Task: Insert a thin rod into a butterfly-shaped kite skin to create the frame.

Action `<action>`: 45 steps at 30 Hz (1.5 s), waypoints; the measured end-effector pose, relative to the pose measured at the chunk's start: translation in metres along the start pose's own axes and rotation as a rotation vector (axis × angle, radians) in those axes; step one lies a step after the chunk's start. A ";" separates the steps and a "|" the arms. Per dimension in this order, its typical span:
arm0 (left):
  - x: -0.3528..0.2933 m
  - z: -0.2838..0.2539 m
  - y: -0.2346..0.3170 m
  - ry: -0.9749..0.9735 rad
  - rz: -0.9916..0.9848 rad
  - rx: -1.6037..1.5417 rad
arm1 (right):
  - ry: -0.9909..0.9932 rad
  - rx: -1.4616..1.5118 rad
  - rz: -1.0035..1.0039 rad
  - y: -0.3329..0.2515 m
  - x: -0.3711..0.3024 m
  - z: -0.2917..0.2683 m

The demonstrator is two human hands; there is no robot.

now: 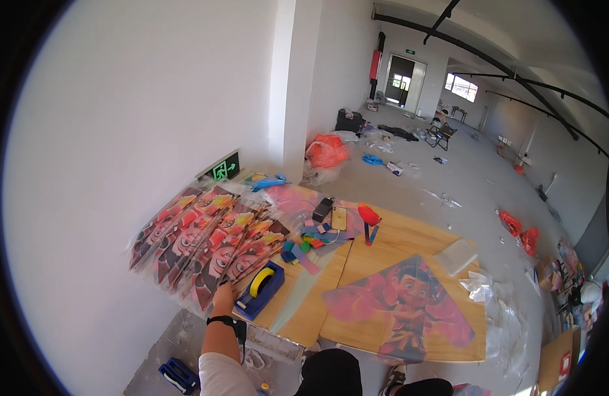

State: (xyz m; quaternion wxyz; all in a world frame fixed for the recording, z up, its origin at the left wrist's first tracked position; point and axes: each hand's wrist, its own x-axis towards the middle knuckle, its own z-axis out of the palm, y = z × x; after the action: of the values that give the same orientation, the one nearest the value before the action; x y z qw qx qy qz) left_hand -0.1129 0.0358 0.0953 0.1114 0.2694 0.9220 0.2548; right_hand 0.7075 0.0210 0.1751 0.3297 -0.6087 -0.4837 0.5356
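Observation:
My left hand [224, 298], with a black band on the wrist, is at the table's near left edge. It touches or nearly touches the lower end of a pile of flat kites in clear plastic sleeves [202, 247]; its fingers are too small and hidden to read. Just right of it stands a blue tape dispenser [268, 297] with a yellow roll of tape [261, 282]. A printed kite [410, 300] with a cartoon figure lies spread out on the right part of the wooden table [384, 247]. My right hand is out of view.
Toward the table's back are a phone [339, 218], a black case [323, 209], coloured pieces [311, 241] and a red-and-blue item [368, 221]. Clear plastic [456, 257] lies at the right. Another blue dispenser [179, 376] is on the floor, and a white wall [133, 119] borders the left.

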 end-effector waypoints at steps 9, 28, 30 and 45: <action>0.014 0.004 -0.021 0.074 0.042 0.081 | 0.002 0.038 0.017 -0.029 -0.012 0.021; -0.029 -0.067 -0.024 0.219 0.525 0.197 | 0.009 0.109 0.024 -0.011 -0.003 0.017; -0.064 -0.101 -0.052 0.264 0.298 -0.071 | -0.017 0.121 -0.004 -0.012 -0.002 0.019; -0.350 -0.057 0.113 -0.929 0.323 -0.760 | -0.797 0.077 -0.008 -0.152 0.026 0.114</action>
State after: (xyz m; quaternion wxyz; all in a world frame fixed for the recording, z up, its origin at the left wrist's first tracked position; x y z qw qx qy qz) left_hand 0.2078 -0.0996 0.2273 0.5493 0.4299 0.5693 0.4351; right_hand 0.5598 0.0804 0.2823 0.1408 -0.3384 -0.5556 0.7463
